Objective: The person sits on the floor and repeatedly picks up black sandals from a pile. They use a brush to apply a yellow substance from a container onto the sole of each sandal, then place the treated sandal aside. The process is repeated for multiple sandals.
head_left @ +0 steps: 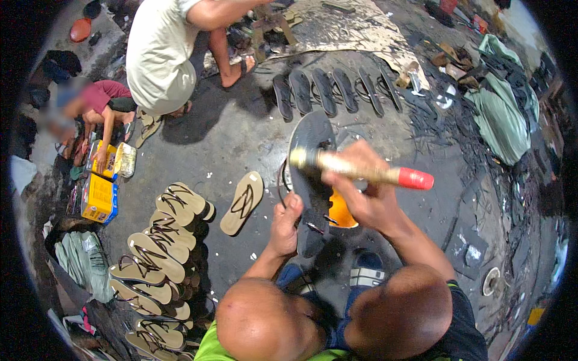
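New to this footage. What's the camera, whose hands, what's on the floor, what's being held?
There is one picture, from a fisheye camera worn on a person's head and looking down, so straight edges bend near the rim. The knees and forearms at the bottom are the wearer's own.

The right hand has a grip on a wooden tool with a red end. The left hand steadies a dark sandal sole standing on the concrete floor.

Tan sandals are stacked at left, one tan sandal lies alone, and dark soles are lined up ahead. Two other people work beyond.
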A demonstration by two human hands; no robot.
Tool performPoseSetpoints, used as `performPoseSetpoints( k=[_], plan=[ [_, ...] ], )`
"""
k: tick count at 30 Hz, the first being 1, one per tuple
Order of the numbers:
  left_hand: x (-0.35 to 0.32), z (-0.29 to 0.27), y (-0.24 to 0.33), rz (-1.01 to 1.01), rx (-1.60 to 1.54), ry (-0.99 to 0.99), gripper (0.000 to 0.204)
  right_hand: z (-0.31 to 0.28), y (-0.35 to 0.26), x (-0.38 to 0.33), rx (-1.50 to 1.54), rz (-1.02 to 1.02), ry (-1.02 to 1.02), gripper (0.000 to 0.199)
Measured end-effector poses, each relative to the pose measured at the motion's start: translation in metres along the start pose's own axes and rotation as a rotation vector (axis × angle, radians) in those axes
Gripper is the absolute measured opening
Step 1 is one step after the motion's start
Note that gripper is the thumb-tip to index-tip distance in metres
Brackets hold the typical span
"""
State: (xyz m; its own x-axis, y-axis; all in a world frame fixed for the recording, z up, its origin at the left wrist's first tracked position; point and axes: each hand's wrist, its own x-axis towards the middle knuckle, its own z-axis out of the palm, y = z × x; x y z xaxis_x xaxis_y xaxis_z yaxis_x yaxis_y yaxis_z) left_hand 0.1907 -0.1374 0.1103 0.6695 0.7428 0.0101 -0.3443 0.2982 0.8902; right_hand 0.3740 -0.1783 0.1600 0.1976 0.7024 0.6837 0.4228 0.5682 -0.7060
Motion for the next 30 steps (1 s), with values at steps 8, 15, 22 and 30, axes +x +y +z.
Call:
performPoseSetpoints(
  k=[8,15,22,30],
  plan=[
    [-0.005,-0.010,-0.015,-0.081,-0.280,0.016,0.056,-0.011,0.005,0.005,-0.146,0.411,0.208,0.017],
    [-0.002,0.003,-0.018,-0.101,0.086,0.004,0.040,0.000,0.006,-0.005,-0.196,0.146,0.342,0.014],
    [0.013,-0.021,0.004,-0.071,-0.685,0.229,0.060,0.027,0.008,-0.058,-0.150,0.047,-0.344,0.018],
    [0.030,-0.140,-0.058,-0.230,-0.697,0.287,0.075,0.001,0.018,-0.078,0.128,0.576,-0.103,0.025]
  ],
)
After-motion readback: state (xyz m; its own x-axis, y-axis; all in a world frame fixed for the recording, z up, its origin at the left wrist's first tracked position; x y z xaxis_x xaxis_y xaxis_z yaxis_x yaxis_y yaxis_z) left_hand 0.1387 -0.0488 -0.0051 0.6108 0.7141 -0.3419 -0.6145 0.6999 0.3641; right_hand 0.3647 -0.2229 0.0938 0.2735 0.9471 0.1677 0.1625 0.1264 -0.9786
